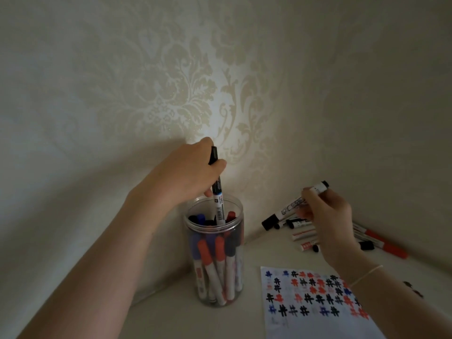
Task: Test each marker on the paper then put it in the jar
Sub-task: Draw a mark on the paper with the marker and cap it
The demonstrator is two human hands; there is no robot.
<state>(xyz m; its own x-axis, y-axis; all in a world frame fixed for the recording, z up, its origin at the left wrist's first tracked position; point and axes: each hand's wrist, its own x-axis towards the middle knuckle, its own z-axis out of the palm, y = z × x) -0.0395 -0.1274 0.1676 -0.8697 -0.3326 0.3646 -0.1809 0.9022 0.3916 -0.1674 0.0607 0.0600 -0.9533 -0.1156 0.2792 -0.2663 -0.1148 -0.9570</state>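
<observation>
Two hands work at once over a pale surface [171, 314] set in a corner papered with a damask wall [171, 94]. The clear jar [215, 277] is the landmark here: it stands upright near the corner, already crowded with red, blue and black capped markers. To the right of the jar and nearer the camera lies the paper [310, 302], its upper part filled with rows of red, black and blue test marks, with bare space left lower down.

Above the jar, the left hand [186, 174] has its fingers curled round a black marker [216, 189], held nearly upright with its lower end inside the jar's mouth. To the right of the jar and higher than the paper, the right hand [325, 223] pinches a white-barrelled marker [293, 206] with a black cap, held aslant above the surface. Behind that hand, further right of the jar, a loose pile of markers [367, 238] waits against the wall; their number is hard to count in the dim light.

Judging by the full jar and crowded paper, the job looks well past halfway, with the pile and the marker in the right hand left to test.
</observation>
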